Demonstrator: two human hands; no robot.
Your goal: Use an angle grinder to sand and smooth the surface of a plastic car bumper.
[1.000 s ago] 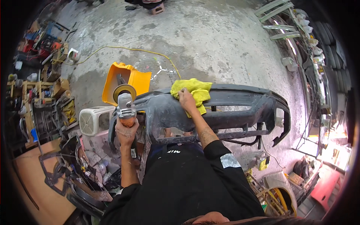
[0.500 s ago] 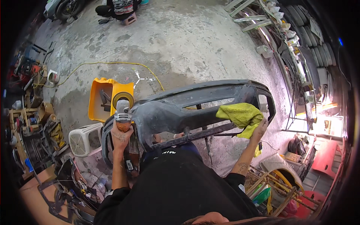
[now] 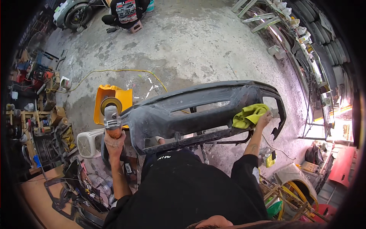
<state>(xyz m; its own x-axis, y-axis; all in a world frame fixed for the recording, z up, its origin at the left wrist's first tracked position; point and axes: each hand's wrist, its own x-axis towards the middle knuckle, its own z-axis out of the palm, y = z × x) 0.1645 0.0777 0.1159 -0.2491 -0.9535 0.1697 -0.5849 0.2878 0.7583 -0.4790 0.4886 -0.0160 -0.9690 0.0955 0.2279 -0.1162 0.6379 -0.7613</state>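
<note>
A dark grey car bumper, with pale dusty patches, spans the view in front of my body, raised on a dark stand. My left hand is closed round an orange-bodied angle power tool with a silver head and a round yellowish disc, held upright at the bumper's left end. My right hand is closed on a bunched yellow-green cloth, which lies against the bumper's right section, by its openings.
A yellow plastic seat and white stool stand left of the bumper. A yellow hose crosses the floor. A seated person is by a wheeled vehicle. Cluttered parts line the left; racks line the right.
My right hand and the cloth have moved from the bumper's middle top to its right section. My left hand with the tool has shifted slightly leftward; the view has also shifted.
</note>
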